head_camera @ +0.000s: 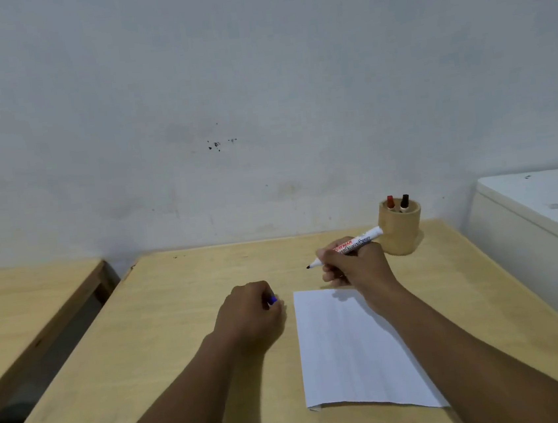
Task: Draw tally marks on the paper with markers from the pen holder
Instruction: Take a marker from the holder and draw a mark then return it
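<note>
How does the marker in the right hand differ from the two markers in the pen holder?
The held marker is uncapped, its dark tip bare; the two holder markers wear caps, one red and one black. The held marker lies nearly level in the right hand; the others stand upright in the wooden pen holder.

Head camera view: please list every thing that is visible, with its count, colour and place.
paper: 1, white, blank, flat on the table, near right of centre
uncapped marker: 1, white barrel with dark tip, held above the table beyond the paper
blue cap: 1, blue, mostly hidden in the left hand
pen holder: 1, light wood, far right part of the table
markers in the holder: 2, one red cap, one black cap, standing upright
table: 1, light wood, centre
second table: 1, light wood, left
white cabinet: 1, right edge
wall: pale grey, with dark specks
left hand: closed on the cap, left of the paper
right hand: gripping the marker
</note>
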The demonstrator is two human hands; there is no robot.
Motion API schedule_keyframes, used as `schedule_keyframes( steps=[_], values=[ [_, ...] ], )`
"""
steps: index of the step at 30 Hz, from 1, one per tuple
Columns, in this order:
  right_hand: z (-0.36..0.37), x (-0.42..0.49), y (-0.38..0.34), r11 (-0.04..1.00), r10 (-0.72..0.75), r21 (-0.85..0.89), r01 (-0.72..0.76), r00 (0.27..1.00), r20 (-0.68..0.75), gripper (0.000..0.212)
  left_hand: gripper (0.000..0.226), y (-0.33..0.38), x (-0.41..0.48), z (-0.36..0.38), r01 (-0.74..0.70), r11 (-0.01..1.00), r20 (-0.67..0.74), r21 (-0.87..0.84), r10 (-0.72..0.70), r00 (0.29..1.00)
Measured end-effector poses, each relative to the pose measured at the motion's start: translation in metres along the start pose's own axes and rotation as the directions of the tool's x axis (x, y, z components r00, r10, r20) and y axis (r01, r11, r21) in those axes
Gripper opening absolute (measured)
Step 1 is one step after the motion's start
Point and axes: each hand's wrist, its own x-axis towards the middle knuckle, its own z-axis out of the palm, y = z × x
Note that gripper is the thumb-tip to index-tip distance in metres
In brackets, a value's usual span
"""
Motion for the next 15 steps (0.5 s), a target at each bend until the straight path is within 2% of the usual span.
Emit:
schedule_keyframes(
  steps=[3, 5, 7, 10, 12, 15],
  values=[
    [0.015, 0.003, 0.020, 0.993, -0.027, -0.112, 0.022, 0.999, -0.042, 0.015, 0.018, -0.001, -0.001, 0.006, -0.003, 1.000, 0.010, -0.018, 0.004, 1.000],
    [0.022, 0.004, 0.028, 0.993, -0.018, -0.120, 0.013, 0.999, -0.044, 0.011, 0.029, -0.003, -0.002, 0.007, -0.025, 0.998, 0.009, -0.060, 0.025, 1.000],
    [0.027, 0.003, 0.034, 0.995, -0.004, -0.097, 0.001, 0.999, -0.034, 0.011, 0.055, -0.003, -0.001, 0.006, -0.042, 0.996, 0.058, -0.078, 0.047, 0.997],
    [0.029, 0.001, 0.042, 0.988, -0.011, -0.156, 0.007, 1.000, -0.022, 0.010, 0.092, -0.001, 0.001, 0.005, -0.049, 0.998, 0.126, 0.043, 0.044, 0.991],
    [0.029, 0.000, 0.051, 0.974, -0.011, -0.227, 0.008, 1.000, -0.012, 0.007, 0.095, 0.001, 0.002, 0.007, -0.071, 0.987, 0.135, 0.142, 0.052, 0.989],
    [0.029, 0.000, 0.060, 0.948, -0.035, -0.316, 0.030, 0.999, -0.010, 0.007, 0.096, 0.001, 0.003, 0.009, -0.070, 0.986, 0.148, 0.152, 0.047, 0.988]
  ],
)
